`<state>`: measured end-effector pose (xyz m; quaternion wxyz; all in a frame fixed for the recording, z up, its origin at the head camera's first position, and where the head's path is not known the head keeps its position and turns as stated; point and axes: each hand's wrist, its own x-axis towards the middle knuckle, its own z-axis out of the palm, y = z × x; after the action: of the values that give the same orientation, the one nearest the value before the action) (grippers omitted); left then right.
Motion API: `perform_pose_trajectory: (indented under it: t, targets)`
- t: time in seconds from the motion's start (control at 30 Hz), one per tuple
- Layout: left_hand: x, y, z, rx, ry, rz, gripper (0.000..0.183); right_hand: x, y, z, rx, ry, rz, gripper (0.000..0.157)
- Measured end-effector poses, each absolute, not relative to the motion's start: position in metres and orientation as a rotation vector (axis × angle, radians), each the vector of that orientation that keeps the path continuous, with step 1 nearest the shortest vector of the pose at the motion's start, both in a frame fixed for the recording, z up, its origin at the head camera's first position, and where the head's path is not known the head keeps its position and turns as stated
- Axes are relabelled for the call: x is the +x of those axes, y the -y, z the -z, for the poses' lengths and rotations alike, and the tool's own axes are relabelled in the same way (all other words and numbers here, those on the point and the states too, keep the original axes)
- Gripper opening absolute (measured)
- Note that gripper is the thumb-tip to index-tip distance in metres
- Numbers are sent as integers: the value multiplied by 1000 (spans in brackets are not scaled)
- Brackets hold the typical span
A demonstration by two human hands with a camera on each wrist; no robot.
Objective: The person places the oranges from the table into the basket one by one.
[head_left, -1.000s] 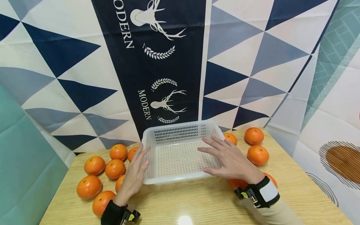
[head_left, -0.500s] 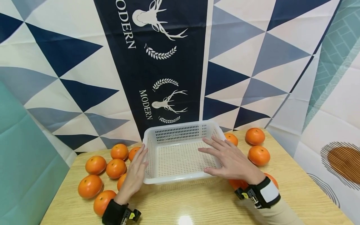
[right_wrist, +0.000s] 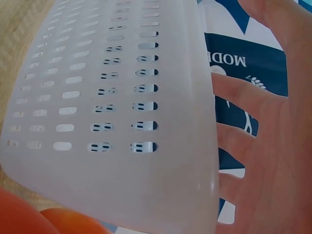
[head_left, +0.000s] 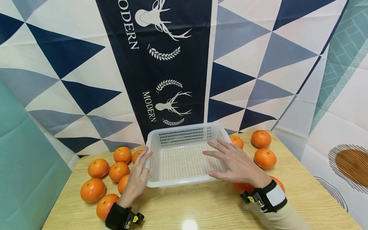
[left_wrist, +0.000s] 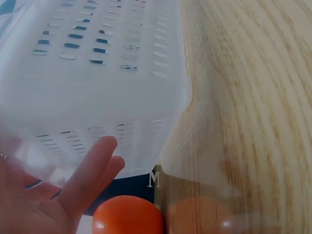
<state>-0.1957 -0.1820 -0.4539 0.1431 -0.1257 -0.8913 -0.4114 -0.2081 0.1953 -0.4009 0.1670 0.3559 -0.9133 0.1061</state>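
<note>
A white perforated plastic basket [head_left: 184,182] stands on the wooden table against the fabric backdrop, with nothing in it. My left hand [head_left: 136,179] is at its left end, fingers fairly straight. Two fingers [left_wrist: 97,165] lie along the outside of the basket wall in the left wrist view; others pass behind the rim. Over the right rim, my right hand [head_left: 234,163] reaches with fingers spread and fairly straight. In the right wrist view those fingers [right_wrist: 239,136] go out of sight behind the rim, so their contact inside is hidden.
Several oranges [head_left: 92,190] lie to the left of the basket, some close to my left hand. More oranges [head_left: 264,158] sit on the right, partly under my right forearm. A patterned cloth [head_left: 172,64] hangs directly behind the table [head_left: 178,210].
My left hand has come slightly closer to the basket's left rim, its fingers shifting a little. The right hand and the basket stay nearly still; the view shifts slightly.
</note>
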Motion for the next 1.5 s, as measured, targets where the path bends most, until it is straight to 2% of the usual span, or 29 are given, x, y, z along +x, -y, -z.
perform_pose_trajectory:
  t: [0.3, 0.83, 1.07, 1.5]
  targets:
    - [-196, 182, 454, -359, 2572, 1184, 55, -205, -207, 384, 929, 2669, -332, 69]
    - [-196, 182, 454, -374, 2576, 1171, 55, -197, -297, 344, 649, 2699, -577, 69]
    - [-195, 183, 454, -382, 2566, 1174, 54, -199, -316, 347, 565, 2759, -559, 65]
    - [-195, 182, 454, -382, 2575, 1177, 55, -213, -353, 373, 672, 2793, -526, 69]
